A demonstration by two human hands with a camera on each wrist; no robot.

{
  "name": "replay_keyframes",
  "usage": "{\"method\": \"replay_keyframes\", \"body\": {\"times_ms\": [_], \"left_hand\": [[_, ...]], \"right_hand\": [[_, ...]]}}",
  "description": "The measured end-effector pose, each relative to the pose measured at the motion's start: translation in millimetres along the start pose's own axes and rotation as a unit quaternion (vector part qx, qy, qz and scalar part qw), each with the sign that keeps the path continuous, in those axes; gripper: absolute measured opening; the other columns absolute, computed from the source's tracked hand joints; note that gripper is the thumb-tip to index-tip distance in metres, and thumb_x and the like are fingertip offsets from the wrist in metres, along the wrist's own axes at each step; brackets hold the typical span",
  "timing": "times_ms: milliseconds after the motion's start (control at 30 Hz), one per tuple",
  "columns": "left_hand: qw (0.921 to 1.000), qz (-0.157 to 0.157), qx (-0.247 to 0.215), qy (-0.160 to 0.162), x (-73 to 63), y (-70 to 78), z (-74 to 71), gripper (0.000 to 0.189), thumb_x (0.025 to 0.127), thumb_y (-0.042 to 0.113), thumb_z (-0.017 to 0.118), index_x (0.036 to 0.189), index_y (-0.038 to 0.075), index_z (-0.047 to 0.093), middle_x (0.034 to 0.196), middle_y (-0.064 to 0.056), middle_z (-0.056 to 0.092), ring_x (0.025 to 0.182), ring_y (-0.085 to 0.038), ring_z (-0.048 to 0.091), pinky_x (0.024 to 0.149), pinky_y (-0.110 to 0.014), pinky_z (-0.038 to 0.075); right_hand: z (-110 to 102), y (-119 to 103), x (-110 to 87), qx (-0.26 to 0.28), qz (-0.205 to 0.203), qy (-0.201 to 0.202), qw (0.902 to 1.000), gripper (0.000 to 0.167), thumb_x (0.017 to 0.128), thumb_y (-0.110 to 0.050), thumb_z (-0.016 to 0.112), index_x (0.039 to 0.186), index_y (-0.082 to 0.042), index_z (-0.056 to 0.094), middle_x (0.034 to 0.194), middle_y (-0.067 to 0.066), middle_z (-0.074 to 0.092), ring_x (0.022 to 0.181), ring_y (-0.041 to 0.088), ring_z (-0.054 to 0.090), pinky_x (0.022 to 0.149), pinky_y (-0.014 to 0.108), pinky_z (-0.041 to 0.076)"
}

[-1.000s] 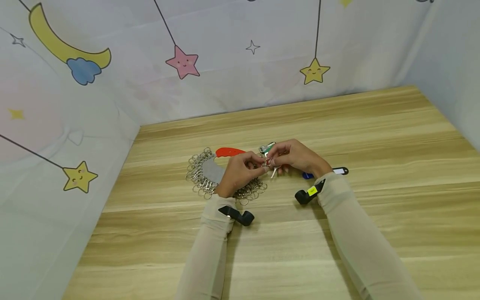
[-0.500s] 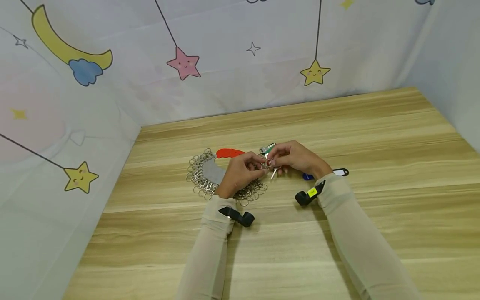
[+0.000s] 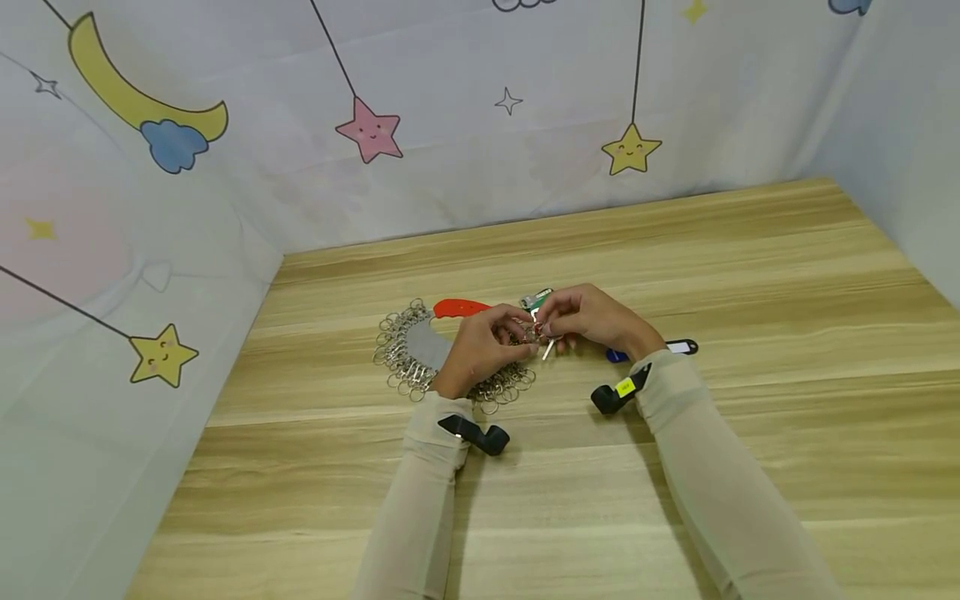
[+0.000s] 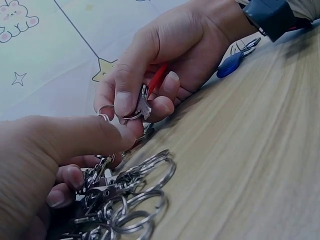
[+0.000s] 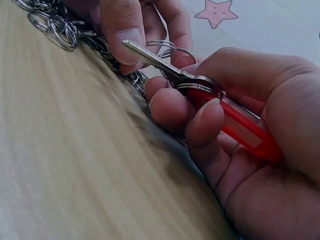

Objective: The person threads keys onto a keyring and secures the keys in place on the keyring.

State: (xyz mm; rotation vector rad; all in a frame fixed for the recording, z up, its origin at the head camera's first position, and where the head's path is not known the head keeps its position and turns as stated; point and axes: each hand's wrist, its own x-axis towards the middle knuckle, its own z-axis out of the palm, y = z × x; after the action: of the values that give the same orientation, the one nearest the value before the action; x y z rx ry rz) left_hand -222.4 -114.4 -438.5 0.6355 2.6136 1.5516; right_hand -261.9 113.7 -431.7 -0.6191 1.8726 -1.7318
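Observation:
A grey curved plate [image 3: 427, 343] with a red handle [image 3: 459, 308] lies on the table, its edge lined with several clips and metal rings [image 4: 137, 217]. Over its right end, my left hand [image 3: 480, 346] pinches a metal split ring [image 5: 160, 46] between thumb and fingers. Just right of it, my right hand [image 3: 596, 318] holds a red key tag [image 5: 245, 130] against the palm, its fingers at the tag's ring. A silver key [image 5: 155, 61] hangs on that tag. In the right wrist view the two rings overlap between the fingertips.
A green tag [image 3: 535, 302] lies just behind the hands. Beside the right wrist are a blue tag [image 3: 617, 356] and a black tag with a white label [image 3: 682, 346]. A printed cloth wall [image 3: 480, 167] stands behind the wooden table [image 3: 555, 500].
Both hands stay nearly in place, still at the rings, with only small finger shifts. The head view has tilted slightly, so everything sits a little lower.

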Motion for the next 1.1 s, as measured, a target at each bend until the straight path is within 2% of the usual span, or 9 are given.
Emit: {"method": "replay_keyframes", "body": {"times_ms": [400, 567, 800, 1100], "left_hand": [[0.9995, 0.017, 0.019, 0.018, 1.5, -2.3, 0.2, 0.023, 0.081, 0.01, 0.086, 0.1, 0.015, 0.075, 0.082, 0.005, 0.069, 0.066, -0.016, 0.059, 0.059, -0.029, 0.048], [0.9996, 0.012, 0.02, 0.017, 1.4, -2.2, -0.2, 0.021, 0.082, 0.011, 0.085, 0.099, 0.015, 0.075, 0.082, 0.006, 0.07, 0.064, -0.016, 0.057, 0.057, -0.029, 0.047], [1.0, 0.005, 0.002, 0.003, 1.3, -1.5, 0.8, 0.028, 0.082, 0.009, 0.084, 0.107, 0.014, 0.073, 0.083, 0.005, 0.071, 0.067, -0.017, 0.058, 0.059, -0.029, 0.046], [0.9999, 0.001, 0.008, 0.011, -1.8, -2.5, 2.0, 0.021, 0.083, 0.014, 0.085, 0.1, 0.015, 0.075, 0.083, 0.007, 0.07, 0.065, -0.017, 0.057, 0.057, -0.029, 0.046]], "right_hand": [[-0.6, -0.4, 1.7, -0.004, -0.003, -0.002, 1.0, 0.014, 0.094, 0.006, 0.061, 0.107, 0.007, 0.067, 0.094, 0.025, 0.069, 0.068, 0.025, 0.066, 0.058, 0.031, 0.053], [-1.1, -0.1, 1.5, -0.002, -0.011, -0.011, 0.9999, 0.014, 0.094, 0.006, 0.061, 0.107, 0.008, 0.067, 0.094, 0.026, 0.069, 0.069, 0.026, 0.066, 0.058, 0.031, 0.053], [-0.4, 0.3, -0.6, 0.008, -0.014, -0.005, 0.9999, 0.015, 0.095, 0.007, 0.06, 0.108, 0.009, 0.066, 0.091, 0.025, 0.068, 0.066, 0.025, 0.065, 0.058, 0.031, 0.052], [0.8, 1.8, -1.6, 0.008, -0.015, -0.008, 0.9998, 0.015, 0.095, 0.007, 0.06, 0.108, 0.008, 0.067, 0.092, 0.025, 0.068, 0.067, 0.026, 0.066, 0.058, 0.031, 0.053]]}}
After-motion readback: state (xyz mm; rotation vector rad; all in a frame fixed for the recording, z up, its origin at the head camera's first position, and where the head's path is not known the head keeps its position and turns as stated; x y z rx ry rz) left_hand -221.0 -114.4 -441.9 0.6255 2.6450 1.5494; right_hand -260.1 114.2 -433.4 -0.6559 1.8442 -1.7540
